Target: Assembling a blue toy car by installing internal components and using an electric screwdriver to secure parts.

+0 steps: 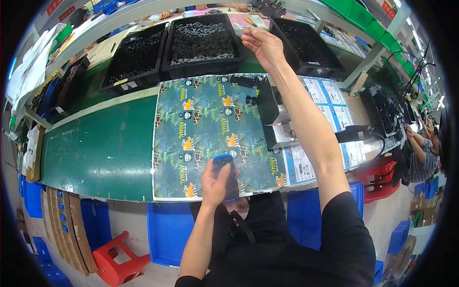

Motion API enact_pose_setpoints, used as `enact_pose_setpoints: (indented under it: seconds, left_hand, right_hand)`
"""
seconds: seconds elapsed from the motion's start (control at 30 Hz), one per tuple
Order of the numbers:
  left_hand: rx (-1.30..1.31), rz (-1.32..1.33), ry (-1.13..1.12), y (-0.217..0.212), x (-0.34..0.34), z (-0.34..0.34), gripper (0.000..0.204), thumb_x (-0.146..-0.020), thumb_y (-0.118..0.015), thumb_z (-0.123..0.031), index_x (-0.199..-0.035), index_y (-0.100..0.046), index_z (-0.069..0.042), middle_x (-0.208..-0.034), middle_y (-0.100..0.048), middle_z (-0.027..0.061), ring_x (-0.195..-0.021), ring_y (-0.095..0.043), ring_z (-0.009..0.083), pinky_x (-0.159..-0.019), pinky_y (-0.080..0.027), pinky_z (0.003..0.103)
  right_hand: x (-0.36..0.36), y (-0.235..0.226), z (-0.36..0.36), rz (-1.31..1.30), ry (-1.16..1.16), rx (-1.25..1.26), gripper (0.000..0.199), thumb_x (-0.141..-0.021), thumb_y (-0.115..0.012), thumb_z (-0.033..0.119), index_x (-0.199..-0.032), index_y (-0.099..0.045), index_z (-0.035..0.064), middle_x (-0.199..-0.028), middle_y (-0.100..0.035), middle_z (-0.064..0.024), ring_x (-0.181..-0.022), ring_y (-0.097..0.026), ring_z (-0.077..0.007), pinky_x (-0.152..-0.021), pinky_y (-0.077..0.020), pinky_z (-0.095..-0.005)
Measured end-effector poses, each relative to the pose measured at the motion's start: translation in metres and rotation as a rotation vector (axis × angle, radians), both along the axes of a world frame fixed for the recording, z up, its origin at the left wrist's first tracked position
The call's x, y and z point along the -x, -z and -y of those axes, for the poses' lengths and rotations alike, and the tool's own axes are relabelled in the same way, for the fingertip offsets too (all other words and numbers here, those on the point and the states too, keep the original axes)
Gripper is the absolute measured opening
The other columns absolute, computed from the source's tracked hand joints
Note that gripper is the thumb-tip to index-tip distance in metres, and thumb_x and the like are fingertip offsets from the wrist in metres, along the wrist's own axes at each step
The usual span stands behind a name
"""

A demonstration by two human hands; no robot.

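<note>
My left hand (214,184) is closed around a dark smartphone (224,174) with a blue edge, held at the front edge of the bench. My thumb lies over the screen. Under the phone spreads a green printed sheet (201,129) with jungle leaves and animal pictures. My right arm stretches across the bench, and my right hand (264,47) is raised between two black bins, its fingers bent together; whatever they may hold is too small to make out. Beneath that forearm stands a black and metal fixture (275,117), partly hidden by the arm.
Black bins of small dark parts (201,43) line the back, with yellow-handled pliers (249,21) between two. Bare green bench (100,148) lies left. At right are printed sheets (301,165) and a bin of black parts (385,110). A red stool (119,258) stands below left.
</note>
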State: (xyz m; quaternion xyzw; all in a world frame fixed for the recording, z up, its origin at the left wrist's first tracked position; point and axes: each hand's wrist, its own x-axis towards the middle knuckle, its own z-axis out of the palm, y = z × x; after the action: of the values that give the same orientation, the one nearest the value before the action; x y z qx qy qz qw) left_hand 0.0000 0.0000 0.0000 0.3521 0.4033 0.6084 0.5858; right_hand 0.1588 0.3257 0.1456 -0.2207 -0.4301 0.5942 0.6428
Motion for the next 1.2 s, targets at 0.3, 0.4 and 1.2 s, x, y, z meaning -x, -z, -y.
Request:
enact_pose_setpoints:
  seconds: [0.3, 0.4, 1.2]
  left_hand:
    - [-0.038, -0.024, -0.022, 0.002, -0.001, 0.0, 0.024, -0.098, -0.06, -0.018, -0.115, -0.057, -0.002, -0.101, -0.07, 0.0116, -0.081, -0.069, 0.0148, -0.07, -0.056, 0.028]
    - [-0.041, 0.007, -0.015, 0.002, -0.001, -0.003, 0.023, -0.097, -0.062, -0.017, -0.115, -0.057, -0.003, -0.098, -0.069, 0.0099, -0.081, -0.068, 0.0142, -0.07, -0.056, 0.027]
    - [-0.155, 0.047, -0.018, -0.003, 0.0, -0.001, 0.021, -0.092, -0.065, -0.003, -0.112, -0.058, 0.001, -0.097, -0.066, 0.0069, -0.087, -0.064, 0.0105, -0.077, -0.052, 0.025]
  right_hand:
    - [0.002, 0.008, 0.174, 0.273, -0.234, 0.099, 0.026, -0.088, -0.069, 0.007, -0.11, -0.066, -0.006, -0.099, -0.071, -0.014, -0.083, -0.07, -0.0189, -0.08, -0.057, -0.0329]
    - [0.003, 0.058, 0.225, 0.307, -0.299, 0.147, 0.021, -0.084, -0.073, 0.004, -0.103, -0.07, -0.0046, -0.089, -0.07, -0.0103, -0.073, -0.067, -0.0161, -0.071, -0.0557, -0.0297]
    - [0.019, 0.103, 0.26, 0.773, -0.144, -0.184, 0.012, -0.075, -0.08, -0.001, -0.085, -0.075, 0.0024, -0.091, -0.054, -0.0027, -0.067, -0.053, -0.005, -0.049, -0.0482, -0.0177]
